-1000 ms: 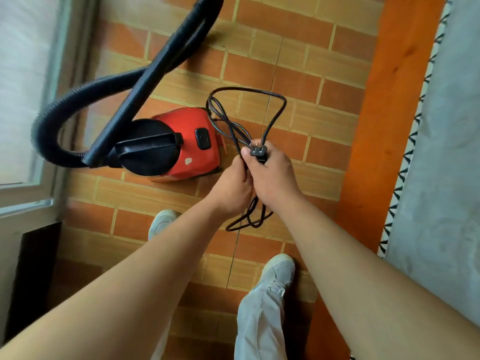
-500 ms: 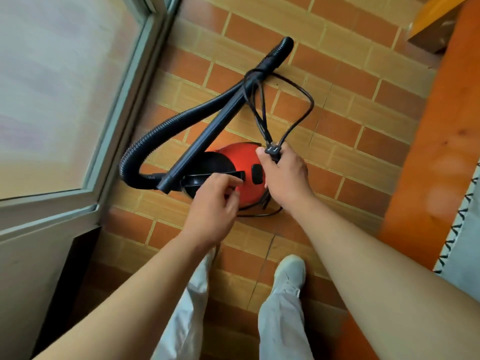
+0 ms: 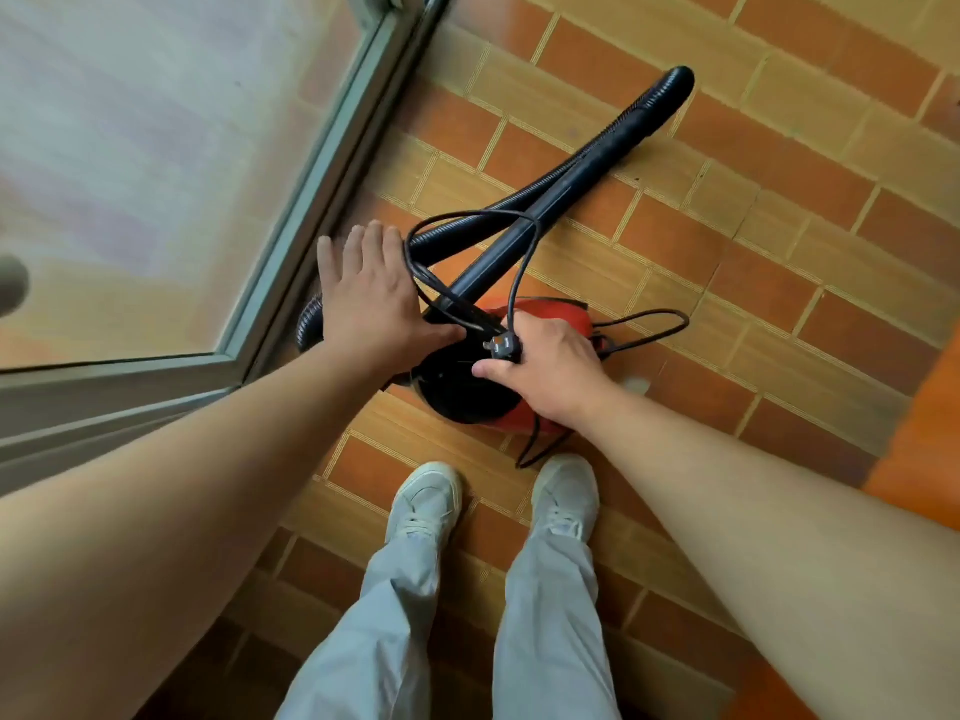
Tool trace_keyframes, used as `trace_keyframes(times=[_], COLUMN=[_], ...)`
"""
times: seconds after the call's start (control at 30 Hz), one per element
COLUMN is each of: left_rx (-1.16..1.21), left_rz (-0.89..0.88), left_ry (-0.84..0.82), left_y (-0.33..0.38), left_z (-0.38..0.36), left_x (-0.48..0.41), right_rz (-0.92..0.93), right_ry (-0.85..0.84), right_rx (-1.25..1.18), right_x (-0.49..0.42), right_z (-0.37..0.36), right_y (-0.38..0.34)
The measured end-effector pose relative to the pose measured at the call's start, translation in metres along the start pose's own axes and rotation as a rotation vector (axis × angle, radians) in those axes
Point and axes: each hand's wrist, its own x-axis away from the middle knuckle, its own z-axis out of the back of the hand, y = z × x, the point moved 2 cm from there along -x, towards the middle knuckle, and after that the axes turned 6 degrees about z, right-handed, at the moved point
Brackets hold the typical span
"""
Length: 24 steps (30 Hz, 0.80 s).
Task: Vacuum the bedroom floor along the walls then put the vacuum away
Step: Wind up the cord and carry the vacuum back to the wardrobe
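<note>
A person stands over a red canister vacuum (image 3: 550, 317) resting on the brick-patterned tile floor (image 3: 779, 210), just beside a glass sliding door (image 3: 156, 174), both bare arms stretched down toward it. The right hand (image 3: 550, 371) lies over the vacuum's black top, its grip clenched on the plug (image 3: 501, 348) of the black power cord (image 3: 519, 252), thumb extended toward the left along the black lid. From the plug the cord rises in a loop that passes over the rigid black wand (image 3: 524, 236) and the ribbed hose (image 3: 644, 109), then runs back down toward the canister; more cord trails out on the floor to the right of the red body and below the right wrist. The left hand (image 3: 369, 298) is spread flat, fingers released and fanned toward the door frame, palm down over the bend of the hose, with the thumb reaching toward the base of the wand; whether it presses on the hose cannot be told. The wand and hose lie together, slanting away from the canister toward the upper right. Below the arms, two pale sneakers (image 3: 426, 504) and light grey trouser legs (image 3: 379, 631) are planted close to the vacuum, toes pointing at it. An orange strip of floor (image 3: 924, 433) edges the right side.
</note>
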Motion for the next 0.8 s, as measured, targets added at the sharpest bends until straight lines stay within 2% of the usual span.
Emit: trace_keyframes(times=[0.13,0.33,0.57,0.7,0.8], left_rx=[-0.079,-0.142,-0.031,0.04,0.107], left_rz=[0.007,-0.001,0.038,0.032,0.102], left_ry=[-0.023,-0.007,-0.198,-0.239,-0.352], left_y=[0.01,0.021,0.02,0.018,0.018], left_z=[-0.003,-0.005,0.006,0.008,0.006], left_x=[-0.006,-0.017,-0.04,-0.048,-0.053], right_rz=[-0.027,-0.066,-0.057,-0.05,-0.049], right_ry=[-0.08,-0.072,-0.077,-0.092,-0.093], right_rx=[0.003,-0.044,-0.077,-0.069,-0.073], right_x=[0.0,-0.004,-0.007,-0.004,-0.001], right_z=[-0.003,-0.018,-0.022,-0.02,-0.019], right_y=[0.002,0.006,0.012,0.017,0.02])
